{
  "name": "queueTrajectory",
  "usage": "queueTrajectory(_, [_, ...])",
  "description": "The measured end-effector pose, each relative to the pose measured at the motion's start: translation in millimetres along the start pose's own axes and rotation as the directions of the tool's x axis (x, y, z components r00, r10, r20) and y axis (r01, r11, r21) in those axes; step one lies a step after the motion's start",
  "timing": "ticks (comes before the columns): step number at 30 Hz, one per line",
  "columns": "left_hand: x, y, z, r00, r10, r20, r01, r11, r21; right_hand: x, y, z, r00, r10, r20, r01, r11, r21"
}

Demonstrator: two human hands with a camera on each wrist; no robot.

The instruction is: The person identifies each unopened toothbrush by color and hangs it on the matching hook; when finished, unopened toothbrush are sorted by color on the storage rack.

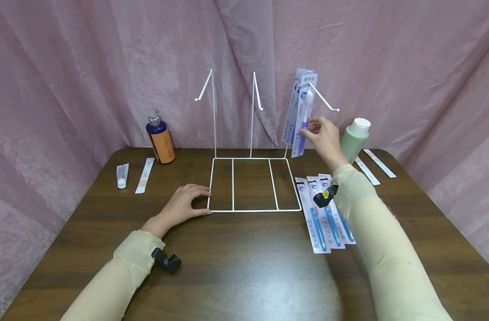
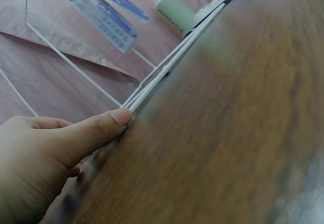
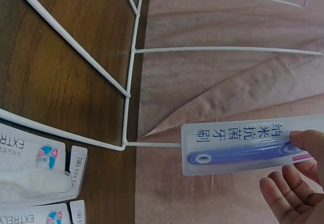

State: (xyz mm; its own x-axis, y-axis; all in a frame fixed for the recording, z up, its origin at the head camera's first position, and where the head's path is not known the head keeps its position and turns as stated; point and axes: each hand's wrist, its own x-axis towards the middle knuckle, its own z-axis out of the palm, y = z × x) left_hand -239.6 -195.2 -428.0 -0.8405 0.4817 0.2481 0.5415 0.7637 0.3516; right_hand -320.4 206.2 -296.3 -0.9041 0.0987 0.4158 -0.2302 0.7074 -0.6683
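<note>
A white wire display rack (image 1: 254,211) with three upright hooks stands on the table. My left hand (image 1: 180,206) rests at its front left corner; in the left wrist view the thumb (image 2: 104,130) lies straight against the wire, the other fingers partly hidden. On the right, my right hand (image 1: 325,136) pinches a packaged toothbrush (image 1: 304,116) with a purple handle, its card at the right hook (image 1: 324,97). More toothbrush packs (image 1: 290,111) hang just behind it. In the right wrist view, thumb and fingers grip the toothbrush pack (image 3: 228,155) near its lower part.
Several blue-handled toothbrush packs (image 1: 318,227) lie overlapping right of the rack, under my right forearm. An orange and blue pump bottle (image 1: 162,142), a small tube (image 1: 122,176) and a white strip (image 1: 144,175) are on the left. A green bottle (image 1: 354,140) and white strips (image 1: 379,163) are on the right.
</note>
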Motion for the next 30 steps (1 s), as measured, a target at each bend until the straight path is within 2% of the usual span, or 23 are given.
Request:
queueTrajectory(9, [0.0, 0.4, -0.6, 1.0, 0.007, 0.002, -0.007, 1.0, -0.005, 1, -2, -3, 0.999, -0.011, 0.043, 0.013, 0.999, -0.04])
queueTrajectory(17, [-3.5, -0.8, -5.8, 1.0, 0.001, -0.006, -0.001, 1.0, -0.001, 0, -3, -11, 0.996, -0.068, 0.054, 0.071, 0.995, -0.07])
queueTrajectory(23, [-5.8, -1.7, -6.8, 1.0, -0.001, -0.008, 0.001, 1.0, 0.005, -7, -3, -25, 0.991, -0.082, 0.102, 0.092, 0.991, -0.1])
queueTrajectory(30, [-5.1, -2.5, -6.1, 1.0, 0.0, -0.013, 0.001, 1.0, 0.006, -22, -2, -54, 0.984, -0.068, 0.163, 0.093, 0.984, -0.155])
